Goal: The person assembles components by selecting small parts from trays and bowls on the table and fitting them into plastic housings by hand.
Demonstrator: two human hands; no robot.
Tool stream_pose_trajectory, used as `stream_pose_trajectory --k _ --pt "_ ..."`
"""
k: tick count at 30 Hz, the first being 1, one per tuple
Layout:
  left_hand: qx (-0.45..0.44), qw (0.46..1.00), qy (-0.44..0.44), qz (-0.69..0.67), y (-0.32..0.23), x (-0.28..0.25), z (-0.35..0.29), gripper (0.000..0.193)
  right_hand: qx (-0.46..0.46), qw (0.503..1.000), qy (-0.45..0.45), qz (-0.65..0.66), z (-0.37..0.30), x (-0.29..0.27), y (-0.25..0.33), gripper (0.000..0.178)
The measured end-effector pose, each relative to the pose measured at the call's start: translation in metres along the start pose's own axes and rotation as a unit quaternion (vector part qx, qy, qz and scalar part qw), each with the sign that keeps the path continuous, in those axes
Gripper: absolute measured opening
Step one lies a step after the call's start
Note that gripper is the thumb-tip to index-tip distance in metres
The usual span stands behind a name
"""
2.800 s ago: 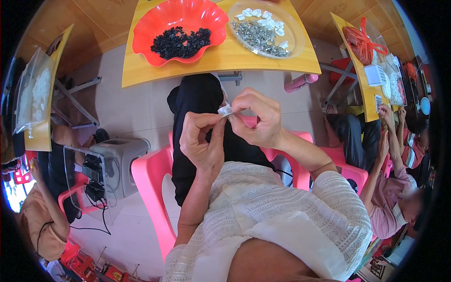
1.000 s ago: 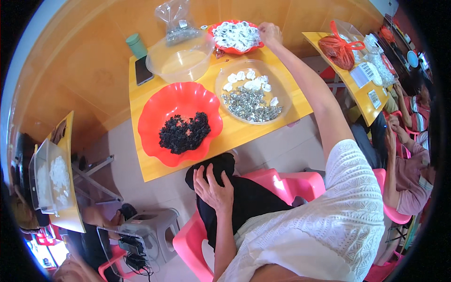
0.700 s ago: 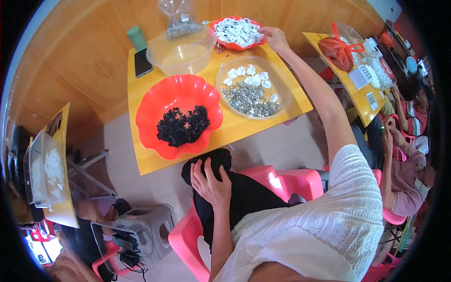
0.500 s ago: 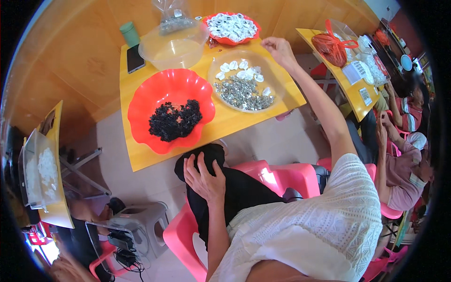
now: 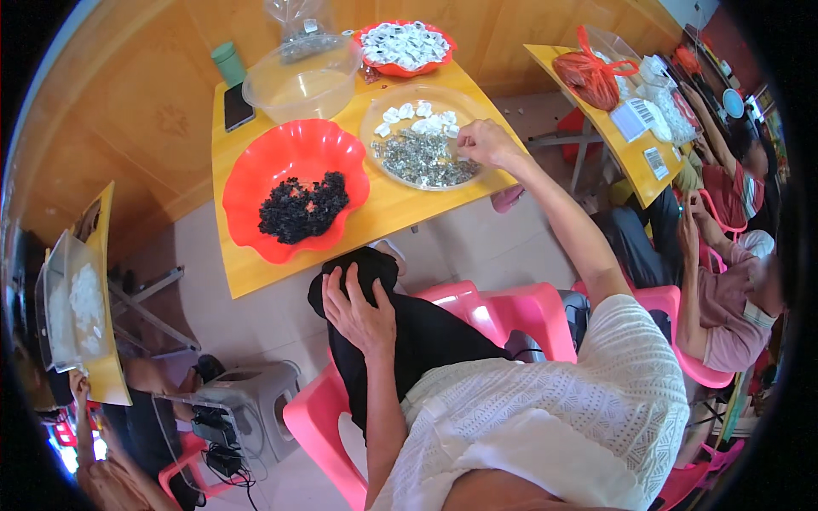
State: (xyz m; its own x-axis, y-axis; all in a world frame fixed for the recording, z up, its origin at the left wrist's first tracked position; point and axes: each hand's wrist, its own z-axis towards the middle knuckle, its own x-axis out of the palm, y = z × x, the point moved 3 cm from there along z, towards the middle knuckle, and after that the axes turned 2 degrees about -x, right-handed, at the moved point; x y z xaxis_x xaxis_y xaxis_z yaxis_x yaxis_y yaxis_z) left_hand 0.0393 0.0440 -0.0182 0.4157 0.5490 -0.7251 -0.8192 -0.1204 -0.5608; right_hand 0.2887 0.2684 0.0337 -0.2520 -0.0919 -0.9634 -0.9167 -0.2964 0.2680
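On the yellow table (image 5: 400, 209) in front of you, your right hand (image 5: 486, 143) reaches into a clear round dish (image 5: 422, 145) of small silvery metal parts (image 5: 422, 160) with a few white pieces (image 5: 407, 113) at its far side. The fingers curl down onto the metal parts at the dish's right edge; whether they grip anything cannot be told. Your left hand (image 5: 358, 302) lies flat and open on your black-clad knee (image 5: 358, 268), holding nothing. Left of the dish, just beside it, sits a red scalloped bowl (image 5: 294, 187) with a heap of small black parts (image 5: 302, 207). Behind these stand an empty clear plastic bowl (image 5: 302, 81), a dark phone (image 5: 238, 106), a green cup (image 5: 227, 62) and a red dish of white pieces (image 5: 406, 45). You sit on a pink plastic chair (image 5: 494, 311). To your right, another person (image 5: 724, 289) sits at a second yellow table (image 5: 618, 140).
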Motion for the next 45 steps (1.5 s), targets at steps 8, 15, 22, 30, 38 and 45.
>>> stream_pose_trajectory --k 8,15,22,30,38,45 --pt "0.021 1.0 -0.013 -0.012 -0.003 0.0 -0.002 0.04 -0.007 0.922 -0.175 0.345 -0.019 -0.002 -0.001 0.013" --pt "-0.063 0.932 -0.059 -0.351 0.008 -0.007 -0.008 0.021 -0.058 0.875 -0.069 0.476 -0.074 0.003 0.071 0.015" --pt "-0.291 0.56 0.169 -0.757 -0.026 0.012 -0.004 0.028 -0.125 0.866 -0.023 0.484 -0.118 0.035 0.131 0.013" --pt "-0.306 0.546 0.181 -0.759 -0.017 0.023 -0.021 0.023 -0.101 0.849 -0.01 0.519 -0.125 0.055 0.133 0.008" --pt "-0.3 0.53 0.193 -0.77 -0.012 0.023 -0.023 0.023 -0.091 0.793 0.051 0.6 -0.121 0.063 0.127 0.007" --pt "-0.32 0.528 0.183 -0.765 -0.009 0.018 -0.022 0.018 -0.021 0.793 0.071 0.605 -0.12 0.057 0.126 0.01"
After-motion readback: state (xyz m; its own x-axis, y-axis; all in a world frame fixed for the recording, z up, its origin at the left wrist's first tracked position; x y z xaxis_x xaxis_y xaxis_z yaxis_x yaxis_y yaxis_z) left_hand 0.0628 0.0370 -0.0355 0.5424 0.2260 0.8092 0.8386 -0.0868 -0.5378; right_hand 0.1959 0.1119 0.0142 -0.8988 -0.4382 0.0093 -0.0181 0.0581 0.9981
